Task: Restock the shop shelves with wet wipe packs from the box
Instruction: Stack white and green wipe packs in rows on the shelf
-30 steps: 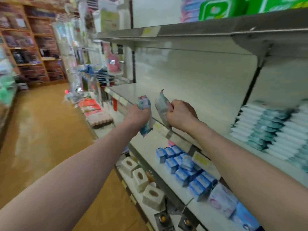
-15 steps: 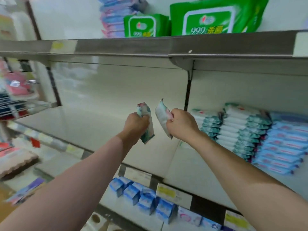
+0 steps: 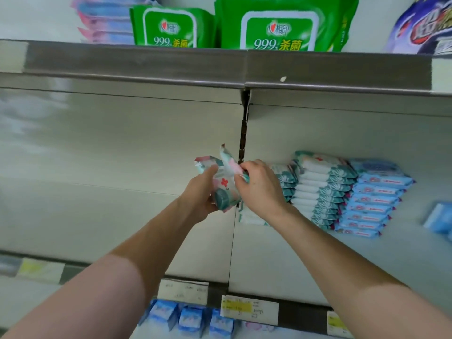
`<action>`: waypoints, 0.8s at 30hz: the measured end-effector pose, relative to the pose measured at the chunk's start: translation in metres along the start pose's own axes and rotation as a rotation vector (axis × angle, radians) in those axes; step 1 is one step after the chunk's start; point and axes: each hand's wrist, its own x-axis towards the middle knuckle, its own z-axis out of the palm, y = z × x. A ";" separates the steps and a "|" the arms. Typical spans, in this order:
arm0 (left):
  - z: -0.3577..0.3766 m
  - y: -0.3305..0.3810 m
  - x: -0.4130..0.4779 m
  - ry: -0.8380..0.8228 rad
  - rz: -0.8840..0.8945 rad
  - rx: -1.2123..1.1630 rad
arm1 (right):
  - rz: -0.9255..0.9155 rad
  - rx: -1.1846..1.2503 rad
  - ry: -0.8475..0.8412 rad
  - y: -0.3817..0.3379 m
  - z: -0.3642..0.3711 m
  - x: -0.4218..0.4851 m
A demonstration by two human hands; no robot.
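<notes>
My left hand (image 3: 199, 192) grips a teal, white and pink wet wipe pack (image 3: 221, 189) with a red cross on it. My right hand (image 3: 259, 189) pinches a second, similar wet wipe pack (image 3: 228, 160) by its lower end, so it sticks up. The two packs touch above the middle shelf (image 3: 122, 216). Just right of my hands, stacks of matching teal wipe packs (image 3: 322, 187) lie on that shelf. The box is out of view.
Blue wipe packs (image 3: 374, 199) are stacked right of the teal ones. Green packs (image 3: 281, 25) stand on the upper shelf (image 3: 220, 67). Small blue packs (image 3: 190, 319) sit on the lower shelf behind price labels (image 3: 249, 309). The left part of the middle shelf is bare.
The view has swung right and closer to the shelf. My hands have come together, so the two packs now touch, nearer the teal stacks.
</notes>
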 end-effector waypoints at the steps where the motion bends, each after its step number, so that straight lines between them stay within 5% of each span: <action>1: 0.002 0.000 0.002 -0.066 -0.001 -0.027 | -0.018 -0.004 -0.001 0.000 0.000 0.001; 8: 0.003 0.004 0.013 -0.181 -0.006 -0.177 | -0.195 0.152 -0.068 0.013 -0.016 0.008; 11: 0.001 0.010 0.013 -0.222 -0.024 -0.125 | 0.038 0.151 -0.069 0.032 -0.033 0.029; 16: 0.007 0.015 0.017 -0.278 -0.122 0.093 | 0.368 0.689 -0.370 0.042 -0.049 0.046; 24: 0.015 0.020 0.033 -0.089 -0.115 -0.262 | 0.603 0.996 -0.005 0.062 -0.063 0.052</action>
